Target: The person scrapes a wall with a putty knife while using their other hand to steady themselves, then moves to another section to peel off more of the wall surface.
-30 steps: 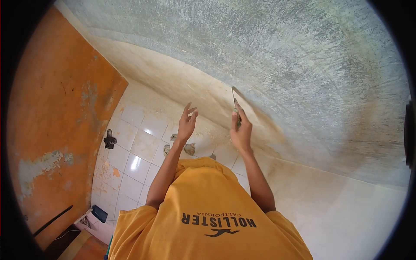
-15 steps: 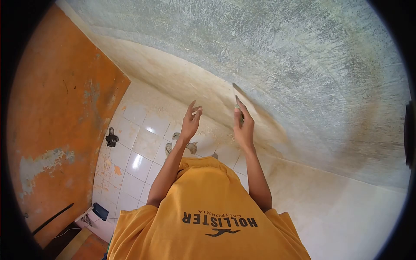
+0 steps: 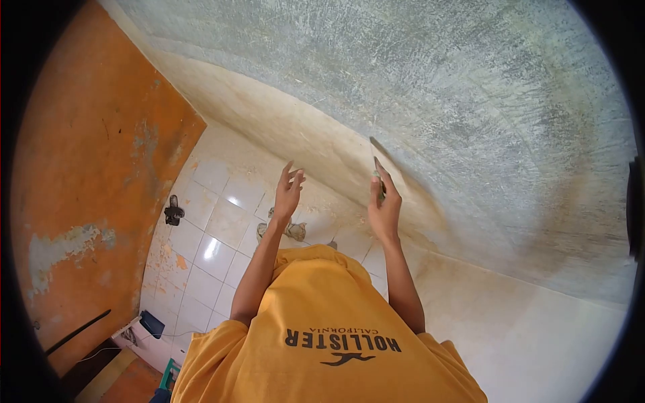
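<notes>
My right hand [image 3: 385,209] is closed round the handle of a scraper [image 3: 378,163], whose thin blade points up to the wall and is seen nearly edge-on. The blade tip lies right at the line where the rough grey-green wall [image 3: 430,87] meets the smoother cream band [image 3: 295,124] below. My left hand [image 3: 288,195] hangs in front of the cream band with nothing in it, its fingers apart and slightly curled.
An orange wall [image 3: 87,154] with peeling patches rises at the left. White floor tiles [image 3: 208,221] with paint flakes lie below. A dark object [image 3: 174,211] sits by the orange wall, a dark blue item [image 3: 152,324] farther down. Another pale wall [image 3: 531,336] stands at the right.
My right hand and the scraper have shifted slightly right and down in view. My left hand has drifted a little left, still open.
</notes>
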The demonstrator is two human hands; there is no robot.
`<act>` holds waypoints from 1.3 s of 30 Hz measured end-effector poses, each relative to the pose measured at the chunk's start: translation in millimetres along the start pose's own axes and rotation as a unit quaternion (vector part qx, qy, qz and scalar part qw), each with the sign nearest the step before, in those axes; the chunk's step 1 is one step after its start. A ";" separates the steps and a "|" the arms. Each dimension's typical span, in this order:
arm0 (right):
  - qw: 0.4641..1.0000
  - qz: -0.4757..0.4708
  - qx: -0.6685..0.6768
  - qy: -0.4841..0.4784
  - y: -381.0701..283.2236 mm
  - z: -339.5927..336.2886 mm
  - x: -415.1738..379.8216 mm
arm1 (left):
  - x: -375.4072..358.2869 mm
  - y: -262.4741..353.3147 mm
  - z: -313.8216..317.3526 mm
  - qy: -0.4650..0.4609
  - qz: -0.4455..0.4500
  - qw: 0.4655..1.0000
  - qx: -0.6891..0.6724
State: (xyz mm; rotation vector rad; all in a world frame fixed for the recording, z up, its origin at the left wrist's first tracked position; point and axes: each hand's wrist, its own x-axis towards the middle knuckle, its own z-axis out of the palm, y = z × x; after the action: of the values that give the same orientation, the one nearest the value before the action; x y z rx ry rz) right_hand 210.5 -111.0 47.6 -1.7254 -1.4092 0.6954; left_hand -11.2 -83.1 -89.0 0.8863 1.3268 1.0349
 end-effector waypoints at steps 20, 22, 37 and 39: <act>0.999 -0.014 0.040 0.003 -8.4 17.7 1.0 | 0.4 5.7 2.3 -0.012 -0.017 1.000 -0.006; 0.999 -0.015 0.035 -0.022 -16.8 25.5 13.6 | 3.1 4.3 -0.8 -0.008 -0.024 1.000 0.001; 0.999 -0.039 -0.007 -0.010 -18.7 35.9 21.0 | -3.9 15.8 0.9 -0.025 -0.030 0.999 -0.005; 0.997 -0.071 0.001 0.021 -9.3 26.2 13.9 | -4.2 9.1 -2.4 -0.029 -0.034 0.999 -0.006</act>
State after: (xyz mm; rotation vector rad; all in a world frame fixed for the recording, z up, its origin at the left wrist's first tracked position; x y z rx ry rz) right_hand 187.6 -90.8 42.1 -1.6114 -1.4843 0.5788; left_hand -14.2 -84.3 -79.3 0.8501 1.2920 0.9562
